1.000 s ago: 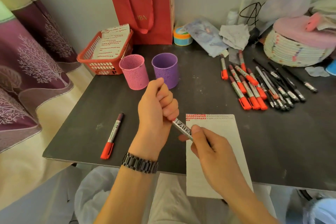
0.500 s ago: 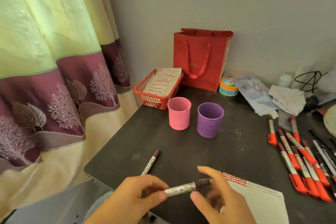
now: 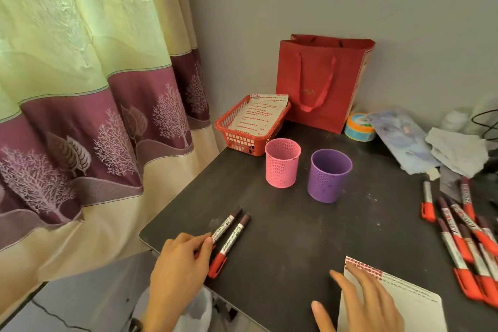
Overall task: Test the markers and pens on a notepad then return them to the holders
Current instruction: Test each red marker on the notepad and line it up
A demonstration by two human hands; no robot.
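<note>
Two markers at the table edge (image 3: 232,237): I see black print along both barrels, too small for me to read.
Markers on the right (image 3: 455,240): bold black capitals; I only make out a "Z".
Red bag (image 3: 318,73): small gold mark, unreadable.
Sheets in the basket (image 3: 258,116): rows of red marks, no words.
Notepad (image 3: 404,302): red dabs only.

Left hand (image 3: 179,261) low at centre-left, forearm coming up from the bottom edge, back of hand to camera; fingers curled forward, tips (image 3: 208,242) pinching the near end of a marker (image 3: 225,225). Right hand (image 3: 362,302) low at right, palm down, fingers straight and spread, pointing up-left, lying flat on the near-left corner of the notepad (image 3: 412,304). Right thumb splayed out to the left, off the pad; nothing held.
</note>
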